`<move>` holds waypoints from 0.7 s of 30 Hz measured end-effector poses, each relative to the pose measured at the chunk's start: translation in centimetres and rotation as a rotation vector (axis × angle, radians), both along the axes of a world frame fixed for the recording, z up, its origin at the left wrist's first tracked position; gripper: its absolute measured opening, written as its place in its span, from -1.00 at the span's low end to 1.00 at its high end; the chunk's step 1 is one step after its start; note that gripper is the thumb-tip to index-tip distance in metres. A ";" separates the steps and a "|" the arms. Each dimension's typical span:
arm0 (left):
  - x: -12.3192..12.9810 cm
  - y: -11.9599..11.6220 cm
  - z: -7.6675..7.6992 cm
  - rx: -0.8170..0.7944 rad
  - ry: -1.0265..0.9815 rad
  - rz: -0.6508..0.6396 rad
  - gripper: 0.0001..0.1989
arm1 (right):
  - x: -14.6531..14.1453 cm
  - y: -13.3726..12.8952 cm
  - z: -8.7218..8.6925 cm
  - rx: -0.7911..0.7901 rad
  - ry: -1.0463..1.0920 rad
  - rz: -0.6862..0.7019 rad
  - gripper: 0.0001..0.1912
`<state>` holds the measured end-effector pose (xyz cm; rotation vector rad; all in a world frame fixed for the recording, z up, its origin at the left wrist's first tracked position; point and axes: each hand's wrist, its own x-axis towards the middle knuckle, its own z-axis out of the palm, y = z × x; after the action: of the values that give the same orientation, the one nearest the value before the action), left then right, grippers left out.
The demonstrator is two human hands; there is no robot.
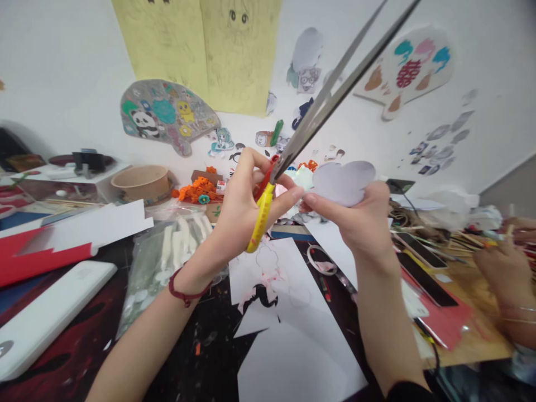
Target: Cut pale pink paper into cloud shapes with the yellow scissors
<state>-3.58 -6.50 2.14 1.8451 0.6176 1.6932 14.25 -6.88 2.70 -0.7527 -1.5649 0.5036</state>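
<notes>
My left hand is closed around the red and yellow handles of a pair of scissors. The long metal blades point up and to the right, a little apart. My right hand pinches a white paper cutout with a rounded, notched top edge. Both thumb tips meet near the cutout's lower left. Below the hands, white sheets of paper lie on the dark table, one with pencil outlines and pink and black scraps on it.
A bag of white strips and a long white case lie at left. Orange flowers and a round tan container stand behind. A roll of tape and phones lie right. Another person's hand is at far right.
</notes>
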 end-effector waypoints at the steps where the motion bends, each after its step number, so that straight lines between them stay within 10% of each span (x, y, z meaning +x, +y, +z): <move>1: 0.0 0.0 0.0 -0.013 -0.004 -0.024 -0.58 | 0.0 -0.1 0.1 -0.012 -0.001 0.002 -0.81; 21: 0.0 0.7 -0.5 0.048 -0.011 0.089 -0.60 | -0.4 0.9 -0.6 0.023 0.096 -0.004 -0.76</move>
<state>-3.54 -5.80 1.62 1.8651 0.6691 1.7888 13.82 -6.02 2.12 -0.7035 -1.4773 0.5108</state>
